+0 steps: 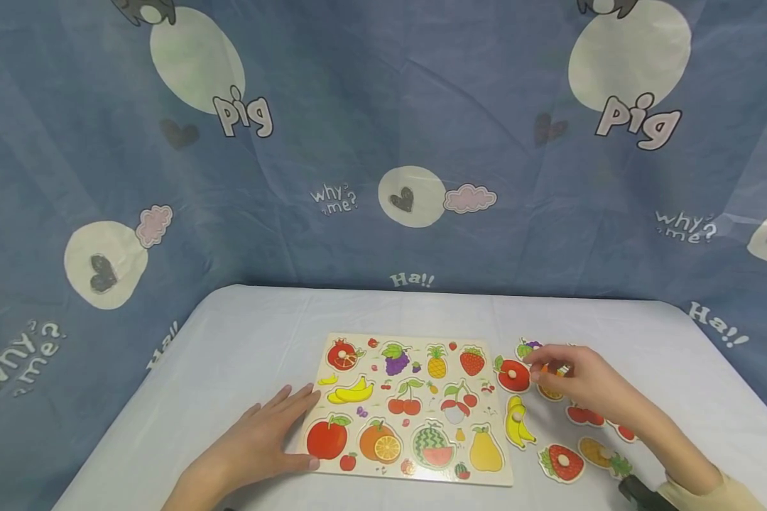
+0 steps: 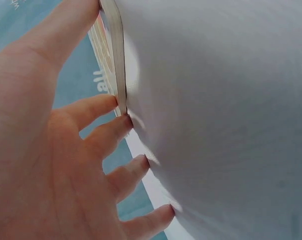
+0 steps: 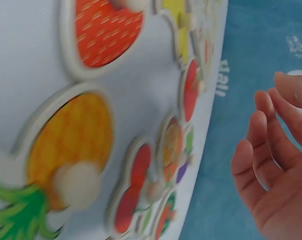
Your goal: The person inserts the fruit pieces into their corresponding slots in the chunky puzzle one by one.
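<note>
The fruit puzzle board [image 1: 422, 408] lies flat on the white table. At its left edge the left hand [image 1: 256, 440] rests with spread fingers; in the left wrist view the left hand [image 2: 86, 165] touches the board's edge [image 2: 119, 55]. Over the loose pieces to the right of the board hovers the right hand [image 1: 578, 372], above the orange piece [image 1: 550, 390] and beside the red apple piece [image 1: 513, 374]. In the right wrist view the right hand [image 3: 280, 160] has loosely bent fingers and holds nothing, apart from the knobbed pieces.
Right of the board lie a banana piece [image 1: 518, 424], a strawberry piece [image 1: 562, 463], a pineapple piece [image 1: 597, 452] and a cherry piece [image 1: 584, 415]. A dark object [image 1: 642, 493] shows beside the right sleeve. A blue printed cloth [image 1: 358, 241] hangs behind the table.
</note>
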A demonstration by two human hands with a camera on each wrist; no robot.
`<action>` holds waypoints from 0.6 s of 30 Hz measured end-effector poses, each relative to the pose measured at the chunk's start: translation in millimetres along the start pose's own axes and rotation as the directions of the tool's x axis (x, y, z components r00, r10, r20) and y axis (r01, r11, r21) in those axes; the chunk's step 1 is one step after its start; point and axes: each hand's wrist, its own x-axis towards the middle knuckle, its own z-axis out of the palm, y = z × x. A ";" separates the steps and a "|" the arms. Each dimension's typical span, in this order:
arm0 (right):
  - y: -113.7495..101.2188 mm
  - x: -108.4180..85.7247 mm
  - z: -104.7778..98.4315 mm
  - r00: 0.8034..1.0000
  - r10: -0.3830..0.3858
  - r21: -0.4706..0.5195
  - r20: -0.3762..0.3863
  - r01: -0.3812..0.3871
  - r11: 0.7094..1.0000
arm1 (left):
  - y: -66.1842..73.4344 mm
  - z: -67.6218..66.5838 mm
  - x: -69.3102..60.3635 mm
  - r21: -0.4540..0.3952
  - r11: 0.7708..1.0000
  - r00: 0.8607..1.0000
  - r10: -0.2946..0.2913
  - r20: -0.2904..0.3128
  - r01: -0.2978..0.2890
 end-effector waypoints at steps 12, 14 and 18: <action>30.6 -8.3 -6.3 0.998 0.055 0.019 0.043 -0.056 0.998 | 1.3 -1.3 -0.1 -0.001 1.000 1.000 -0.010 0.010 0.010; 34.9 -7.6 -7.2 0.997 0.064 0.029 0.054 -0.065 0.997 | 1.3 -1.5 -0.2 -0.002 1.000 1.000 -0.006 0.008 0.006; 42.2 -5.7 -8.8 0.993 0.091 0.034 0.071 -0.093 0.995 | 1.7 -2.0 -0.1 -0.004 1.000 1.000 -0.004 0.009 0.005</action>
